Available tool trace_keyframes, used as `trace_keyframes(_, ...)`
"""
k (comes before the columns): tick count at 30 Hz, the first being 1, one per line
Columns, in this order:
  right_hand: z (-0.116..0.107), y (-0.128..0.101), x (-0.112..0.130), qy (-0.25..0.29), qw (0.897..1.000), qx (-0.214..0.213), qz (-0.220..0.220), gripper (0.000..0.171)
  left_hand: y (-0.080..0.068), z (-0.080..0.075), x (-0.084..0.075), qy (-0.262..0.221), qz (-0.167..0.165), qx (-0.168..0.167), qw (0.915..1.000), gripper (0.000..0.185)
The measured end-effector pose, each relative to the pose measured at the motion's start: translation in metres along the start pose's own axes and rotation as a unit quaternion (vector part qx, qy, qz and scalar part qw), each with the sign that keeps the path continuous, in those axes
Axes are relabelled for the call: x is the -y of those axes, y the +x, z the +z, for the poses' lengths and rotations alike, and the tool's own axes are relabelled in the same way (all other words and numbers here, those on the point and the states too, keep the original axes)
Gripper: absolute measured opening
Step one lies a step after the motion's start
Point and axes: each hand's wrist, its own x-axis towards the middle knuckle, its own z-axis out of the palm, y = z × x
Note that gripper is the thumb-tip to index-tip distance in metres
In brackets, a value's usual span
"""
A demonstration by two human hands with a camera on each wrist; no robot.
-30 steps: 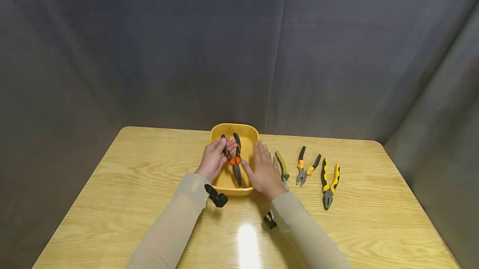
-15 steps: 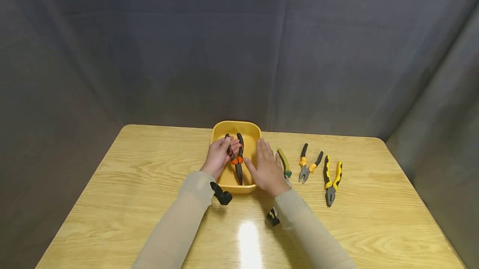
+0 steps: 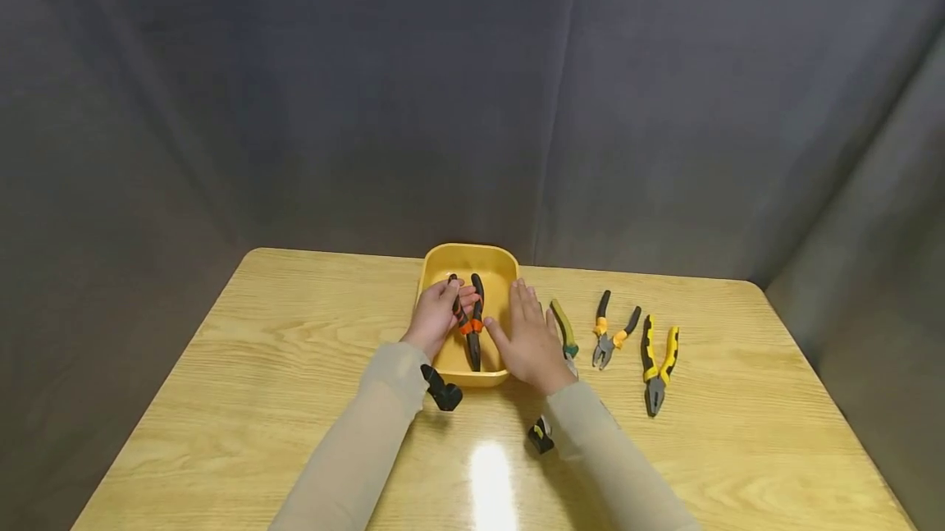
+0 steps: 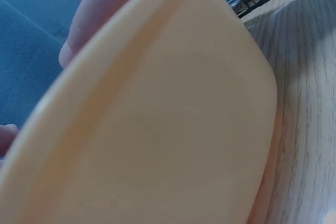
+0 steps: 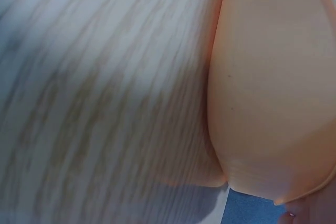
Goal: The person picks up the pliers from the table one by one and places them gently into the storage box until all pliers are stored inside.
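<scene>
Over tray point(image 3: 467, 258) at mid-table point(image 3: 295, 367): left hand point(image 3: 435, 319) curled round pliers point(image 3: 471, 326) lying inside, right hand point(image 3: 530, 340) flat and holding nothing at tray's right wall; likely snagged on rim or tipped tray if lifted carelessly, judged from tight fit.

I find no legible text, label, brand, number or sign in any view. The pliers' handles show colour only, and at this size I cannot make out any marking on them.
</scene>
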Motion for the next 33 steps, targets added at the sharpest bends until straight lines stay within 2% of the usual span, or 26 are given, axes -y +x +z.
trace_keyframes(10, -0.002, -0.0009, -0.0013, 0.006, 1.0, 0.002, 0.003, 0.081, 0.0, 0.0032, 0.0003, -0.007, 0.001, 0.001, 1.0, 0.043)
trace_keyframes(23, 0.0022, -0.0004, 0.0005, 0.015, 1.0, -0.005, 0.004, 0.081, 0.0003, -0.0004, 0.0012, 0.002, -0.001, -0.011, 0.9999, 0.043)
trace_keyframes(27, 0.0023, -0.001, 0.0009, 0.014, 1.0, -0.001, 0.004, 0.081, 0.0005, -0.0005, 0.0031, 0.012, 0.0, -0.022, 0.9997, 0.041)
trace_keyframes(33, 0.0022, -0.0021, 0.002, 0.015, 1.0, -0.003, 0.004, 0.081, -0.0005, -0.0001, 0.0037, 0.053, 0.003, -0.037, 0.9979, 0.039)
